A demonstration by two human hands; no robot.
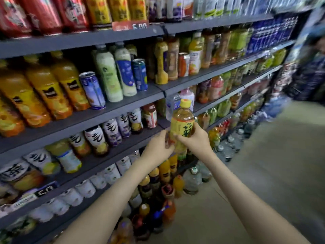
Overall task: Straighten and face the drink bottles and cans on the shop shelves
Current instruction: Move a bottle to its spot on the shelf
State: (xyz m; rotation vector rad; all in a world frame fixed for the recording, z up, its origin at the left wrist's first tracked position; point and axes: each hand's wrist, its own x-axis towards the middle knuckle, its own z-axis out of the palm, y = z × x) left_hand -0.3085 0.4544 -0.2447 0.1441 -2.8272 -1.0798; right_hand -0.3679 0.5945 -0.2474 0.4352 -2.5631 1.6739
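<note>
A tea bottle [182, 124] with a yellow cap, amber liquid and a yellow-green label is held upright in front of the shelves, off any shelf. My right hand [194, 138] grips its lower right side, fingers curled round the label. My left hand [161, 144] holds its lower left side, fingertips on the bottle. Behind it the grey shelves [123, 104] carry rows of drink bottles and cans, among them orange juice bottles [45, 88] and a blue-white can [93, 90].
Black-and-white labelled bottles [112, 132] fill the shelf just left of my hands. More bottles stand on the floor [263, 173] below the lowest shelf, including water bottles [193, 180]. The aisle runs off to the right toward stacked packs [274, 32]. The picture is blurred.
</note>
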